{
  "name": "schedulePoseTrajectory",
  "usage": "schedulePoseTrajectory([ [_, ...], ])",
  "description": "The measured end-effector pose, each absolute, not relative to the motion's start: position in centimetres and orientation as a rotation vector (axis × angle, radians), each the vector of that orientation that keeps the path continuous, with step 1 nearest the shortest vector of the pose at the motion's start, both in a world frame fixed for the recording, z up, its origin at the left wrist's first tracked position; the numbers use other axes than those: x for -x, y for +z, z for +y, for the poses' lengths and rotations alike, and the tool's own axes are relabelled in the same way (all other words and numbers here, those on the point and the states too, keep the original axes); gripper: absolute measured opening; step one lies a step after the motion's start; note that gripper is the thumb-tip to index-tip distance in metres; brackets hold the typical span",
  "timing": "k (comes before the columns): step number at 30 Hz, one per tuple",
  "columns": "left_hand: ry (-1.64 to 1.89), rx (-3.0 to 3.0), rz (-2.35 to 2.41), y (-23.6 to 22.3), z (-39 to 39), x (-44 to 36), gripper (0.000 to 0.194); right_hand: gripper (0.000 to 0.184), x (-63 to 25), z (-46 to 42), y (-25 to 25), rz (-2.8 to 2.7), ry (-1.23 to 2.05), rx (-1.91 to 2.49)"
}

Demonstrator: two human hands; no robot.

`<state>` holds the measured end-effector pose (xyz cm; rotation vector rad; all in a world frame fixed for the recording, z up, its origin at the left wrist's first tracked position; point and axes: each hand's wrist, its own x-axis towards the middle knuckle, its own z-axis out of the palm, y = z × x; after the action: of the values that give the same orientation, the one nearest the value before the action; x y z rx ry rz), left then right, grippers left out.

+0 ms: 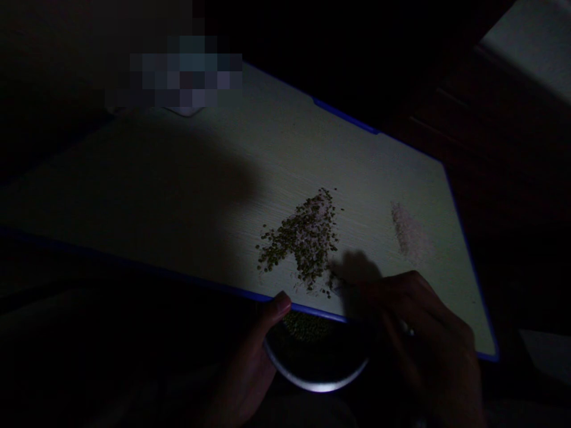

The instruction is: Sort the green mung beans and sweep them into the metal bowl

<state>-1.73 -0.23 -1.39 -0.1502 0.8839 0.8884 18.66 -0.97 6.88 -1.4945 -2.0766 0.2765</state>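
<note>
Dark green beans [307,244], mixed with pale grains, lie spread on a white board [357,172] with a blue edge. Just under the board's near edge is a round metal bowl [321,385] with green beans inside. My left hand [259,351] grips the bowl's left side, its thumb up against the board's edge. At the lower right of the bean pile, my right hand [428,333] is closed with its fingertips low over the board. Deep shadow hides whatever those fingertips may hold.
A small heap of pale, rice-like grains [410,235] lies on the board's right part. Near the far left edge stands a light object [187,110], mostly blurred out. The surroundings are very dark.
</note>
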Motion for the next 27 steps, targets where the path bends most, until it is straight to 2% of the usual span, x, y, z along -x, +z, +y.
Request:
schedulePoseTrajectory([
  [7, 0.902, 0.176, 0.879, -1.1, 0.0, 1.7, 0.025, 0.02, -18.2, -0.3, 7.1, -2.112, 0.349, 1.455],
  [20, 0.868, 0.161, 0.898, -1.2, 0.0, 1.7, 0.02, 0.035, -18.5, -1.1, 6.9, -2.196, 0.566, 1.33],
  [24, 0.917, 0.158, 0.895, -1.0, 0.1, 1.6, 0.02, 0.028, -19.2, -1.6, 7.2, -2.13, 0.498, 1.377],
  [27, 0.939, 0.153, 0.878, -0.9, 0.1, 1.6, 0.031, 0.021, -20.1, -1.9, 7.5, -2.045, 0.35, 1.514],
])
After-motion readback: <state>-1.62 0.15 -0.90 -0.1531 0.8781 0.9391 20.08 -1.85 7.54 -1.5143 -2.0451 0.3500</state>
